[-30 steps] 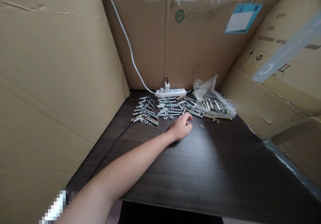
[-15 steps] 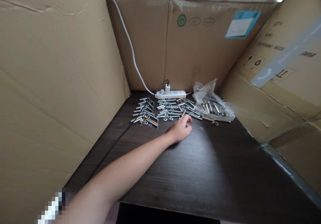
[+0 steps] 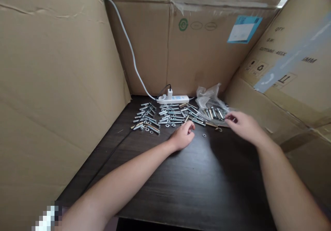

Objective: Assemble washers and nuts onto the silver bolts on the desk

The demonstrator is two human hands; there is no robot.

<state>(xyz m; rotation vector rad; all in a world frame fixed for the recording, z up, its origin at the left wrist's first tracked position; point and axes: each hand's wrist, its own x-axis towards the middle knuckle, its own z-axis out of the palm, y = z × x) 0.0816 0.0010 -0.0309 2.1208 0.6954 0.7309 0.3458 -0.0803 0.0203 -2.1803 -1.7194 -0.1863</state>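
My left hand [image 3: 182, 137] rests on the dark table [image 3: 207, 175] with its fingers curled in and thumb against the forefinger; what is inside them is hidden. It lies just in front of the rows of silver bolts and washers [image 3: 170, 115]. A single loose washer [image 3: 204, 135] lies to its right. My right hand [image 3: 244, 124] reaches in from the right. Its fingertips are at the near edge of a clear plastic bag [image 3: 210, 101] holding more bolts, and they are slightly smeared, so their grip is unclear.
Tall cardboard boxes [image 3: 57, 75] wall the table on the left, back and right. A white power strip [image 3: 173, 99] with a plug and a white cable lies against the back box. A thin dark cable [image 3: 113, 151] runs along the table's left side.
My right hand has come into view from the right and reached the plastic bag. My left hand has stayed in place by the bolts.
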